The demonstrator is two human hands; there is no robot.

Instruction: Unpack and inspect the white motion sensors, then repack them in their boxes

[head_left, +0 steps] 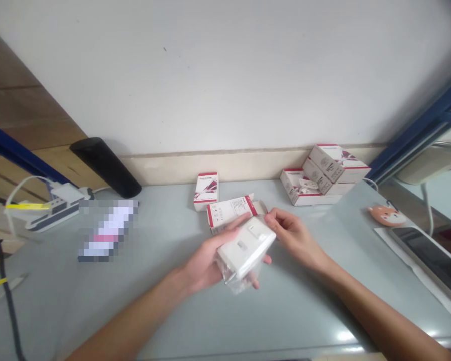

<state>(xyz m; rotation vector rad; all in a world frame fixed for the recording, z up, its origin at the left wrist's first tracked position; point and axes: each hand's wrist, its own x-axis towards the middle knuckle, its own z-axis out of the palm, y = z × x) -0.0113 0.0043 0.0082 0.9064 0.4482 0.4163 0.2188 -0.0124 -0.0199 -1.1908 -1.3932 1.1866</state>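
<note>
A white rectangular device [244, 248] in a clear plastic bag [242, 282] rests tilted in my left hand [206, 258], whose fingers pass under and around it. My right hand [285, 228] pinches the bag at the device's upper right corner, with its fingers closed. Just behind the device lies an open white and red carton [227, 210], its flap toward the right; the device and my hands cover part of it. Another small carton [206, 190] stands behind it, near the wall.
Stacked cartons [328, 170] and an open box with white cables [306, 186] sit at the back right. Farther right are an orange animal-faced item [387, 214] and a dark phone [428, 258]. At left are a power strip [60, 208], a black cylinder [107, 168] and a blurred-out item [108, 230].
</note>
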